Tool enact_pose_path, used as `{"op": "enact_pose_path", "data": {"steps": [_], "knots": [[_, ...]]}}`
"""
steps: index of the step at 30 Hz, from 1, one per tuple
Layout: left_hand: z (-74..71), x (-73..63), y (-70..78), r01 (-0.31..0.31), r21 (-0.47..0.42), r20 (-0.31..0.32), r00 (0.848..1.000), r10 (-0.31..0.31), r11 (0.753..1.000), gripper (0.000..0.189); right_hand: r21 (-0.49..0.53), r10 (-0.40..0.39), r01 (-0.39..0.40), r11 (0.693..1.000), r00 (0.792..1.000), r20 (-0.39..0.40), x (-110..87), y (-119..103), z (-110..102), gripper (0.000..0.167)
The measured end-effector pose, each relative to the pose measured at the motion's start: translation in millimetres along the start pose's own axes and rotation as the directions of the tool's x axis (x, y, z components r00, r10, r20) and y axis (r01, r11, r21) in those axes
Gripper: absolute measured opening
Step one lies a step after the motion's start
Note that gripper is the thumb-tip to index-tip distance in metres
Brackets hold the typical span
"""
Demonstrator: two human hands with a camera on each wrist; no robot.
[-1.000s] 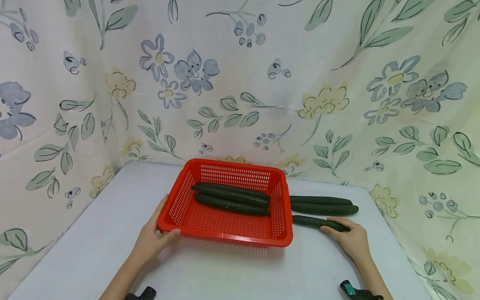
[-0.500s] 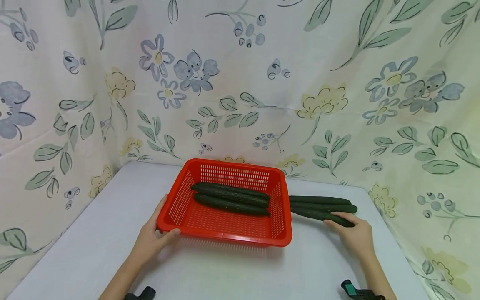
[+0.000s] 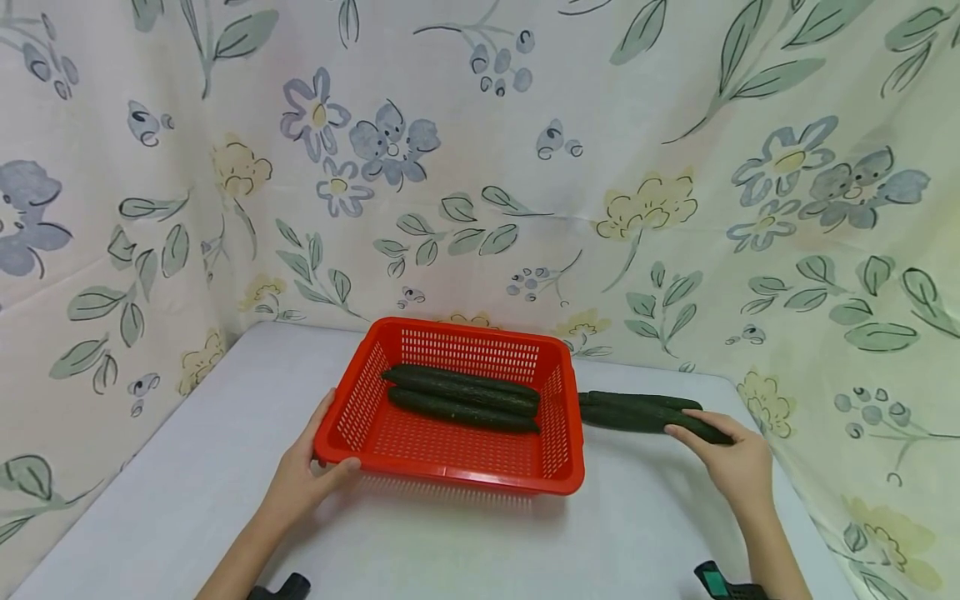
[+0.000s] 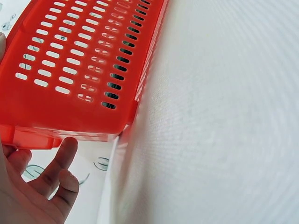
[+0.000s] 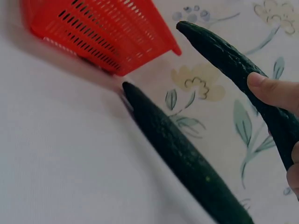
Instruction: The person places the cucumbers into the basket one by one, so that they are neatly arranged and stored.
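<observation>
My left hand [image 3: 303, 479] grips the left end of a red perforated basket [image 3: 450, 477], thumb at its near corner and fingers along its side. Inside the basket, dark green cucumbers [image 3: 465, 408] lie side by side. To the right of the basket my right hand [image 3: 738, 458] pinches one end of a cucumber [image 5: 224, 56]. In the right wrist view this cucumber is raised, its far end pointing toward the basket. Below it, another cucumber [image 5: 182, 154] lies on the table; in the head view the held one partly hides the cucumbers behind it.
A white table [image 3: 600, 542] carries everything. Floral cloth [image 3: 480, 167] hangs behind the table and along both sides. Dark wrist straps [image 3: 285, 587] show at the bottom of the head view. The basket's right wall stands close to the loose cucumbers.
My right hand has moved right and slightly away from me with a cucumber, which now overlaps the others behind it. The left hand and the basket have stayed put.
</observation>
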State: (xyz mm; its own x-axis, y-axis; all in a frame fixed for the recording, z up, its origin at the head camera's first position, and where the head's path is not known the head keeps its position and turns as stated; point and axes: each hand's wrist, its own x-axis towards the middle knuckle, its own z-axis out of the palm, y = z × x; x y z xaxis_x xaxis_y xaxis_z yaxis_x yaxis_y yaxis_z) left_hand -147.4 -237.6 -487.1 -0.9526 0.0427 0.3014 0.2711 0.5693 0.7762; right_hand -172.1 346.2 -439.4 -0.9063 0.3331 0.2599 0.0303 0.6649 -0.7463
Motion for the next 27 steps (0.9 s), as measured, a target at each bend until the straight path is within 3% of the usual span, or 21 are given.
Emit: {"op": "enact_pose_path", "data": {"steps": [13, 22, 27], "knots": [[0.1, 0.2, 0.8, 0.000, -0.011, 0.004, 1.000, 0.000, 1.000, 0.106, 0.105, -0.038, 0.050, 0.993, 0.992, -0.117, -7.8, -26.6, -14.6, 0.042], [-0.2, 2.0, -0.8, -0.022, -0.002, -0.001, 1.000, 0.022, 1.000, 0.105, 0.119, -0.023, 0.031, 0.992, 0.997, -0.072, -7.0, -22.9, 1.8, 0.044], [0.6, 1.7, -2.8, -0.018, 0.000, -0.001, 1.000, 0.018, 1.000, 0.105, 0.123, -0.070, 0.075, 0.990, 0.997, -0.039, -3.7, -31.0, 14.7, 0.041]]}}
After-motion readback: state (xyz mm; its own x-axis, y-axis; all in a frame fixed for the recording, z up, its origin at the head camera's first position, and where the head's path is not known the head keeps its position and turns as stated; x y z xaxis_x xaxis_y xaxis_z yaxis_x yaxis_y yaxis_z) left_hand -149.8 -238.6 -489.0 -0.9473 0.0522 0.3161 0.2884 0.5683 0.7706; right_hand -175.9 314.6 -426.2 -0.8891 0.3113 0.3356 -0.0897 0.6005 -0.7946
